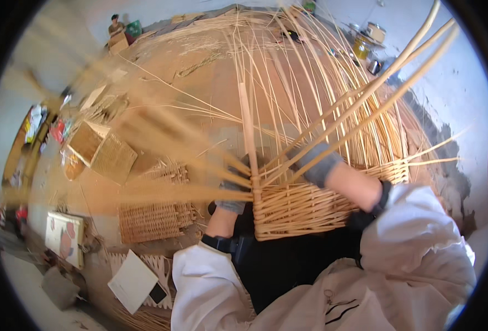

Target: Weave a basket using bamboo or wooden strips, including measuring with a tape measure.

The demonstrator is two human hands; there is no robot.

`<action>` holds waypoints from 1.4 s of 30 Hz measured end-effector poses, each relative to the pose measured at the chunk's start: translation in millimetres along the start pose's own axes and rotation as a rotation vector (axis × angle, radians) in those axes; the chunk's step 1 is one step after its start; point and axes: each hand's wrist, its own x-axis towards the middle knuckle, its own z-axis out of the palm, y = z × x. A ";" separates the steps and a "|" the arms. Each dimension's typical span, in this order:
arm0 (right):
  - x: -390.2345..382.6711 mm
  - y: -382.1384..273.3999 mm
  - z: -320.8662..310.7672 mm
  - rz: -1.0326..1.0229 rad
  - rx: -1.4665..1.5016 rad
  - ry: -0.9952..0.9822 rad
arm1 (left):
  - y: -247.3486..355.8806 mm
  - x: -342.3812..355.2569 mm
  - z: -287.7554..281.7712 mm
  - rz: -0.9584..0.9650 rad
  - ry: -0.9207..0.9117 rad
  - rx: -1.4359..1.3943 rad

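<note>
A half-woven wicker basket (302, 209) rests over my lap, its near wall tightly woven. A thick flat upright stake (247, 118) rises at its left corner. My left hand (233, 193), in a grey glove, is closed at that corner from the outside, its fingers partly behind the canes. Blurred loose canes (172, 132) fan out leftward from the corner. My right hand (317, 164), also grey-gloved, reaches over the woven edge and is closed among long canes (354, 113) that slant up to the right. Its fingertips are partly hidden by them.
Many tall thin stakes (374, 116) stand along the basket's right side. On the floor to the left lie a woven panel (153, 220) and a box-shaped basket (109, 154). A white sheet (133, 281) and a phone (158, 293) lie lower left. Another person (116, 26) sits far back.
</note>
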 end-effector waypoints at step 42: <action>-80.3 48.0 82.2 0.606 2.156 0.320 | -2.3 -33.9 48.4 -0.196 0.397 1.092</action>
